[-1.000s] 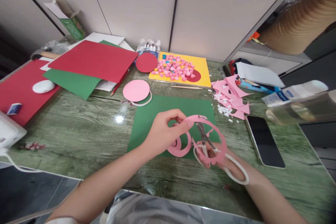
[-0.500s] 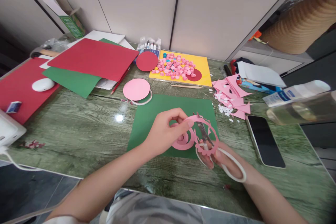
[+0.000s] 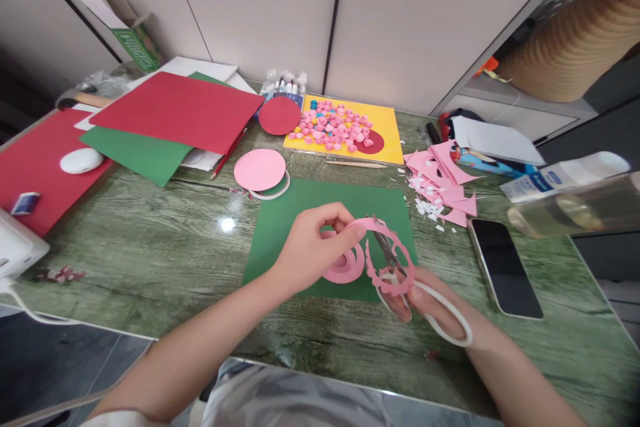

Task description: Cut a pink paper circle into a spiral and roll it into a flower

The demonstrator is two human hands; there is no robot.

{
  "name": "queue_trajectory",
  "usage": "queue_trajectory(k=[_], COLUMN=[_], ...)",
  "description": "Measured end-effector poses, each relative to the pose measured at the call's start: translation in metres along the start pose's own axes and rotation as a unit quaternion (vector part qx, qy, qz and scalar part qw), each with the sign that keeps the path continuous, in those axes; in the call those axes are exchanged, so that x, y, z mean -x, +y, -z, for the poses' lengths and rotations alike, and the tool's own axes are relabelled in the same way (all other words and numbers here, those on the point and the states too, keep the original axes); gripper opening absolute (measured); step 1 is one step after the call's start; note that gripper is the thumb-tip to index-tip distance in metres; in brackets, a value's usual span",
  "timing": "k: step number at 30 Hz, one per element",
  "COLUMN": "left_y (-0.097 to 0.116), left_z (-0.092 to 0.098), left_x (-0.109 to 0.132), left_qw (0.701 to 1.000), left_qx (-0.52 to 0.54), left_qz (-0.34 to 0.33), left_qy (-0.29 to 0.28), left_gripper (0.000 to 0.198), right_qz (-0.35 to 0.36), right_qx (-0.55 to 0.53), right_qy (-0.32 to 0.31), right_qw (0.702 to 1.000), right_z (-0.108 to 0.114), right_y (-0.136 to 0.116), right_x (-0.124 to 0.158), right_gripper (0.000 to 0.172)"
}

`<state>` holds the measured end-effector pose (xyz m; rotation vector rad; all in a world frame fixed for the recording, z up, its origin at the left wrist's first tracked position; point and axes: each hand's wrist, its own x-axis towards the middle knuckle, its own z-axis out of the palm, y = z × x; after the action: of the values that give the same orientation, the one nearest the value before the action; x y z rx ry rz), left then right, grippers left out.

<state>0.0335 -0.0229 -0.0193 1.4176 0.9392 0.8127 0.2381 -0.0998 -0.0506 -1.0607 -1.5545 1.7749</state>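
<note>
Between its thumb and fingers, my left hand (image 3: 317,240) pinches a pink paper spiral (image 3: 411,252) whose outer strip has a scalloped edge. The spiral's inner coils hang below that hand. My right hand (image 3: 430,290) is closed on scissors (image 3: 447,319) with white loop handles. Their metal blades pass through the curled strip and reach its upper edge. Under both hands lies a green sheet of paper (image 3: 285,213). Just beyond its left corner is a pink paper disc (image 3: 260,170), partly over a white ring.
Small pink rolled paper pieces cover part of a yellow sheet (image 3: 390,120) at the back. Pink scraps (image 3: 445,180) and white bits lie right, near a phone (image 3: 505,270) and a clear bottle (image 3: 575,210). Red sheets (image 3: 180,110) and a white mouse-shaped object (image 3: 81,161) are left.
The spiral's inner coils have swung slightly left, and a gap shows between them and the scalloped strip. The scissors' handles have shifted slightly right. Both hands keep their hold.
</note>
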Motion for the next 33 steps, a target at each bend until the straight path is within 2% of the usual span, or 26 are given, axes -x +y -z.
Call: queue_trajectory(k=[16, 25, 33], left_y=[0.000, 0.003, 0.005], left_z=[0.002, 0.004, 0.006], left_x=[0.000, 0.000, 0.000], left_qw=[1.000, 1.000, 1.000], left_qx=[0.000, -0.016, -0.019], left_qz=[0.013, 0.003, 0.011], left_qy=[-0.008, 0.006, 0.017], left_gripper=[0.025, 0.027, 0.026], right_qz=[-0.038, -0.033, -0.038], right_qx=[0.003, 0.039, 0.037], right_qy=[0.005, 0.009, 0.009], right_qw=[0.999, 0.999, 0.999], right_z=[0.001, -0.003, -0.002], right_y=[0.006, -0.008, -0.004], right_x=[-0.001, -0.001, 0.001], right_gripper=[0.047, 0.049, 0.049])
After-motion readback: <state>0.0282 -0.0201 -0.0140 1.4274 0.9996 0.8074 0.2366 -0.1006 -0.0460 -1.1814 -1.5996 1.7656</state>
